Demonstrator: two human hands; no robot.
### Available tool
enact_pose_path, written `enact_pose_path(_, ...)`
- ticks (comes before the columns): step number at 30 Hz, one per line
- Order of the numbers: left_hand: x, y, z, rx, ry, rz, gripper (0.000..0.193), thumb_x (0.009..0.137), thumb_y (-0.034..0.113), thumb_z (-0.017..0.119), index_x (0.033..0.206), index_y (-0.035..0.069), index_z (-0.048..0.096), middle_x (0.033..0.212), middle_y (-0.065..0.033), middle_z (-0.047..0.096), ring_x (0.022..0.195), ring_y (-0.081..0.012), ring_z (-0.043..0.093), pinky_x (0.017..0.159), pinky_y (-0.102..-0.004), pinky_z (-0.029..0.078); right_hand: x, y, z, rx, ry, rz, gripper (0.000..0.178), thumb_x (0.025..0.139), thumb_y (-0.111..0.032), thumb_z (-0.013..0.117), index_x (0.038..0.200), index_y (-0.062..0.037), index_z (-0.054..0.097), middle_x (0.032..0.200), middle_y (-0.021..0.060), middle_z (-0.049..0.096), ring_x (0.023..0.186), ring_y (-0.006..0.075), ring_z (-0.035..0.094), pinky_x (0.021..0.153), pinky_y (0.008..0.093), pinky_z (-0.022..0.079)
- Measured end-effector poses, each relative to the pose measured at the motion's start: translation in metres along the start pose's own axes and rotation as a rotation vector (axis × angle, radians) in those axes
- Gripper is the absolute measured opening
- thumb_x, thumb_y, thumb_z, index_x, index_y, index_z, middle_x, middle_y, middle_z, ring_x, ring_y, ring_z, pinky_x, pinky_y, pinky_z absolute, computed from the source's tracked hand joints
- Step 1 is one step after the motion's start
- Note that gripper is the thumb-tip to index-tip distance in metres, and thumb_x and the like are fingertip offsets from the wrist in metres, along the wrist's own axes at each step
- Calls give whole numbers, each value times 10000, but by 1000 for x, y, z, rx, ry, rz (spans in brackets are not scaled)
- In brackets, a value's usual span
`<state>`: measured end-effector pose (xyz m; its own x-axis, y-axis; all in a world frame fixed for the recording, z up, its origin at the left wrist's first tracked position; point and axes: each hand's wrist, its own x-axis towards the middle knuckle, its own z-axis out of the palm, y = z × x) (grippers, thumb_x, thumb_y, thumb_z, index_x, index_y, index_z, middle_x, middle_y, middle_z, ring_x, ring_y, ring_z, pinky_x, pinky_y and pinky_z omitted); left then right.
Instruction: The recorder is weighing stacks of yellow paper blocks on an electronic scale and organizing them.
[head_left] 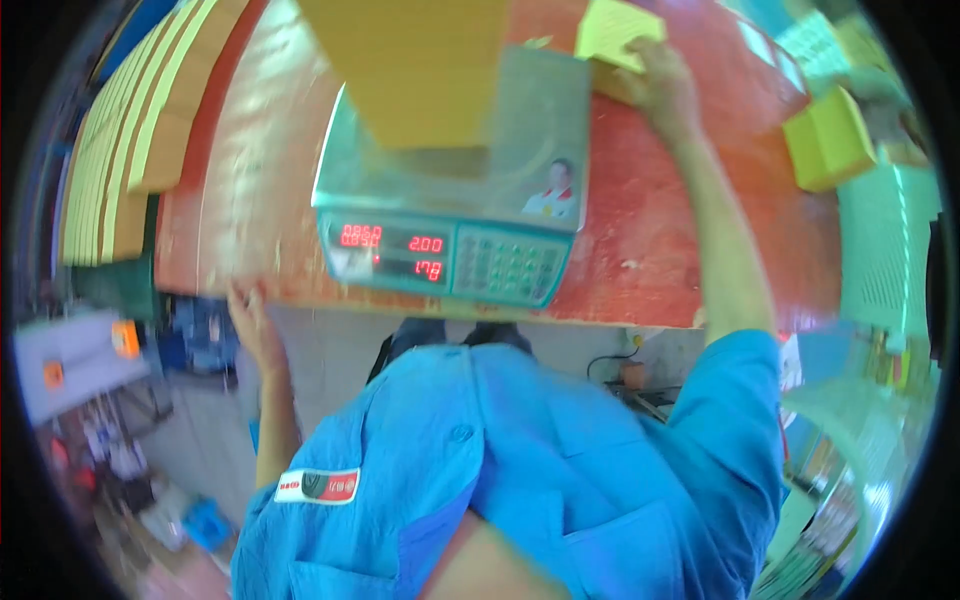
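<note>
At the far edge of the red table my right hand (662,92) is closed on a small box (618,32) with a bright yellow top and a brown side. Its fingers bend over the box's right edge. My left hand (255,318) is at the table's near left edge, slightly blurred, its fingers apart and holding nothing. Between the hands stands a weighing scale (455,205) with a green keypad panel and a lit red display. A tall brown cardboard box (420,75), blurred, is over its metal plate; whether it rests there I cannot tell.
A row of brown boxes (150,130) stands along the left side of the red table (640,265). To the right is another yellow box (828,140), with part of a hand (912,128) close by. A grey table (80,365) stands lower left.
</note>
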<state>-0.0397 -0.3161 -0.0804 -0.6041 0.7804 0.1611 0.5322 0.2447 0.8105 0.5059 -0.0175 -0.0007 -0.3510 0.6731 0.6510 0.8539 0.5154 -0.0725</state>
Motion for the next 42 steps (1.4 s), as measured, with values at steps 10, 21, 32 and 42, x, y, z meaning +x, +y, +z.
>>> enact_pose_path(10, -197, -66, -30, -4, 298, -584, 615, 940, 253, 549, 1463, 35, 310, 1450, -186, 374, 1244, -303, 476, 999, -412, 411, 7, 43, 27, 12, -298, -89, 146, 857, -207, 636, 925, -81, 609, 879, 94, 637, 860, 294, 630, 724, 410, 511)
enact_pose_path(21, -245, -247, -62, -407, 137, -1120, 711, 882, 411, 551, 1469, 199, 210, 1412, -151, 362, 1057, -399, 542, 708, -522, 497, -5, 7, 33, -160, -200, -170, 140, 759, -219, 634, 707, -90, 627, 737, 86, 623, 727, 258, 619, 578, 395, 519)
enact_pose_path(32, -79, -169, -60, -124, -41, -778, 705, 887, 392, 545, 1478, 195, 217, 1411, -138, 386, 984, -379, 566, 665, -499, 494, -15, 0, 45, -246, -27, 137, 155, 783, -254, 583, 780, -119, 660, 790, 42, 626, 808, 219, 601, 656, 358, 487)
enact_pose_path(42, -91, -72, 8, -46, -189, -586, 696, 918, 304, 517, 1502, 100, 200, 1463, -140, 360, 968, -271, 599, 676, -380, 518, -10, 52, 23, 117, -145, 322, 164, 833, -208, 564, 868, -92, 675, 854, 154, 677, 817, 332, 661, 694, 451, 519)
